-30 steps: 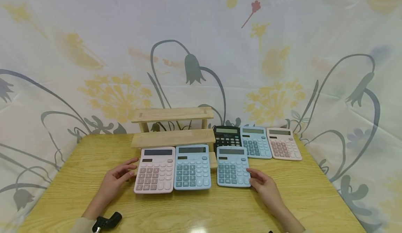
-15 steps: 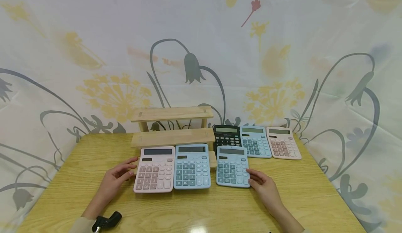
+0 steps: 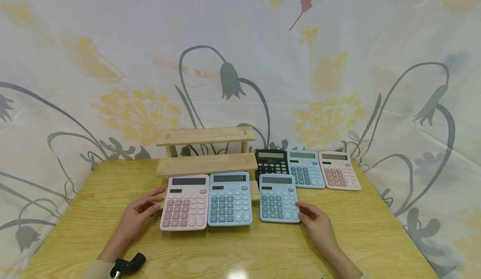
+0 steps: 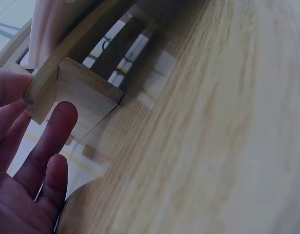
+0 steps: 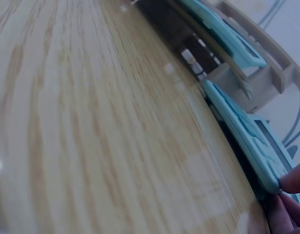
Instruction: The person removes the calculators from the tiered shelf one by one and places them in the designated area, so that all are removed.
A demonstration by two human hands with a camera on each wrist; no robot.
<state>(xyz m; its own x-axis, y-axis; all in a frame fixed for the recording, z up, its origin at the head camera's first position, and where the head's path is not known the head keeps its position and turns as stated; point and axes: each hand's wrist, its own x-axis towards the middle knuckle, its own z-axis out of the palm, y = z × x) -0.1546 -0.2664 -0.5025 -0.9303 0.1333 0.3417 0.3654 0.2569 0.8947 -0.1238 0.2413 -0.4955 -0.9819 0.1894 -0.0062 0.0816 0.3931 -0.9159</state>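
Note:
My right hand (image 3: 318, 225) pinches the lower right edge of a light blue calculator (image 3: 277, 206). In the right wrist view, fingertips (image 5: 294, 179) meet the corner of this calculator (image 5: 242, 131), and a dark shadow runs below it along the table. My left hand (image 3: 137, 212) is at the left end of a tiered wooden shelf (image 3: 206, 165). The left wrist view shows fingertips gripping the end of a shelf board (image 4: 43, 97), other fingers loose below. On the shelf's low tier lean a pink calculator (image 3: 184, 204) and another light blue calculator (image 3: 230, 199), side by side.
Behind the held calculator, a black calculator (image 3: 271, 162), a blue calculator (image 3: 306, 169) and a pink calculator (image 3: 340, 171) lie in a row at the back right. The yellow wood table (image 3: 210, 254) meets a flower-print cloth (image 3: 240, 62). The shelf's upper tier (image 3: 206, 136) stands bare.

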